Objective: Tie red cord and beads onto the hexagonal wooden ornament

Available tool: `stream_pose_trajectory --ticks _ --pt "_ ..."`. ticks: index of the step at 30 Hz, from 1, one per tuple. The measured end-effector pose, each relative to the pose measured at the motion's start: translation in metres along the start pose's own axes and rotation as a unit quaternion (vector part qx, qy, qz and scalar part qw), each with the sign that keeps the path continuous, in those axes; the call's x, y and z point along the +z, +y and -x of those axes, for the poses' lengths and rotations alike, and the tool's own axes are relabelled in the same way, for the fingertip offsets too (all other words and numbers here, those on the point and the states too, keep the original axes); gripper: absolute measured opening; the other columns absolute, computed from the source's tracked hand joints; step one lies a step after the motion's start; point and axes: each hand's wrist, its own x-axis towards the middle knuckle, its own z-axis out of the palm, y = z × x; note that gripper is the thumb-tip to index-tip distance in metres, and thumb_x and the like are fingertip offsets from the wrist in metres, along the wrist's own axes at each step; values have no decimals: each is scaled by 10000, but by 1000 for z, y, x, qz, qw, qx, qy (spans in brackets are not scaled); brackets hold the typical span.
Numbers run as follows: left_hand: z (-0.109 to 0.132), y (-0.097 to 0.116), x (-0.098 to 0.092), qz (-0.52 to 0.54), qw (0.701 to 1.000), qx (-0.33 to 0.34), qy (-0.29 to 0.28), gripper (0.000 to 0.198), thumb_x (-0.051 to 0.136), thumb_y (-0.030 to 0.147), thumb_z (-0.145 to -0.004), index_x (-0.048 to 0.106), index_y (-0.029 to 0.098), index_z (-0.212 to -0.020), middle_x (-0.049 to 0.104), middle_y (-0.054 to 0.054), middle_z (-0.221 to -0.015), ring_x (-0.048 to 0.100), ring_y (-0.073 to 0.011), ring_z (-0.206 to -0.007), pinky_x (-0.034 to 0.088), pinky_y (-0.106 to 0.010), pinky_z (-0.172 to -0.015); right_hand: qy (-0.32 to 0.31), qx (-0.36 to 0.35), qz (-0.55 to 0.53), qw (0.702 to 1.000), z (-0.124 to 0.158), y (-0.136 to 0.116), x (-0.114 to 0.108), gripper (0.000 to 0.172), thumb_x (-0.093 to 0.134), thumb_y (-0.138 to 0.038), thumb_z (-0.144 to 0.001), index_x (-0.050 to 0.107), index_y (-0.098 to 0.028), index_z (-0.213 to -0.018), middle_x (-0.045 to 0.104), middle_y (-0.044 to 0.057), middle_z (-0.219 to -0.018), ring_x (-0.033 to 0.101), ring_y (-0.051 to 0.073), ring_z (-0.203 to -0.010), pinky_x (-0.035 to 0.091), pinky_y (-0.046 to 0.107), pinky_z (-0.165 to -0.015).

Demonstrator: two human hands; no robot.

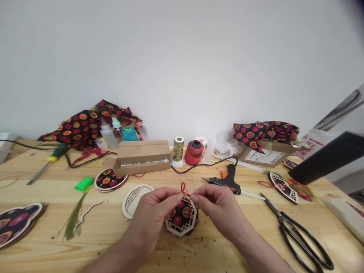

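Observation:
Low over the table's middle is an octagonal wooden lattice ornament point(181, 220) backed with dark patterned fabric. A red cord point(183, 186) forms a small loop at its top edge. My left hand point(157, 206) pinches the cord from the left, thumb against forefinger. From the right, my right hand point(213, 201) pinches the same cord close to the ornament's top. The fingertips of both hands nearly meet and hide part of the cord. Partly behind my left hand lies a round wooden lattice frame point(133, 199) without fabric.
A black glue gun point(227, 180) and black scissors point(301, 239) lie to the right. Behind stand a cardboard box point(143, 157), a gold thread spool point(178, 149) and a red thread spool point(194, 152). At left are a green tassel point(74, 216) and a screwdriver point(52, 159).

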Motion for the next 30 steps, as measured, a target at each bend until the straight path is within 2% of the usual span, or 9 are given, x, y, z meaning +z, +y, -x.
stream_pose_trajectory --ticks 3,6,10,15,18,22,25,28,30 --pt "1 0 1 -2 1000 4 19 93 675 249 -668 684 165 -707 682 -14 -625 598 -160 -611 462 -267 -604 31 -47 68 996 8 2 6 139 590 -260 -732 629 -143 -668 617 6 -575 532 100 -518 408 193 -477" --pt "2 0 2 -4 1000 1 25 104 682 245 -659 688 167 -728 683 -11 -638 599 -159 -631 464 -260 -615 75 -171 195 963 16 8 12 113 549 -221 -768 635 -173 -713 624 3 -605 539 100 -532 405 193 -492" --pt "3 1 4 5 1000 -12 13 108 675 243 -671 691 167 -745 687 -13 -663 590 -141 -629 456 -226 -585 111 -355 356 858 21 21 19 115 493 -160 -809 606 -180 -811 620 10 -654 548 110 -573 404 219 -550" --pt "4 3 5 56 998 -37 -2 72 661 208 -686 689 154 -725 693 -20 -673 574 -98 -578 434 -171 -539 125 -440 524 719 20 30 20 121 462 -125 -819 576 -148 -853 566 24 -608 502 132 -540 352 263 -512" --pt "5 4 5 95 994 -60 -11 58 660 196 -685 680 147 -708 682 -21 -650 578 -92 -569 431 -163 -530 102 -469 569 668 21 29 20 158 424 -81 -806 566 -119 -863 556 43 -604 488 150 -535 328 283 -487" --pt "4 5 4 117 989 -92 -6 51 665 182 -673 663 132 -679 662 -17 -626 540 -64 -483 379 -141 -440 67 -479 598 639 24 25 22 206 384 -60 -787 574 -93 -860 560 73 -608 489 174 -536 337 305 -482" --pt "2 6 3 106 990 -87 12 54 676 186 -660 661 141 -685 634 4 -581 498 -48 -438 342 -135 -407 18 -482 565 669 27 22 20 205 392 -77 -799 583 -114 -865 570 65 -614 499 174 -555 365 305 -510" --pt "2 6 4 99 992 -75 13 62 681 203 -658 661 148 -678 597 24 -535 436 -29 -396 312 -133 -392 24 -441 407 799 25 17 15 153 434 -149 -826 585 -164 -815 586 42 -646 517 148 -607 395 271 -573" --pt "2 6 5 95 993 -73 8 70 681 206 -660 663 143 -682 601 17 -553 433 -25 -407 303 -128 -397 75 -345 272 895 19 14 11 160 449 -180 -831 584 -164 -746 590 36 -655 519 130 -616 400 246 -585"
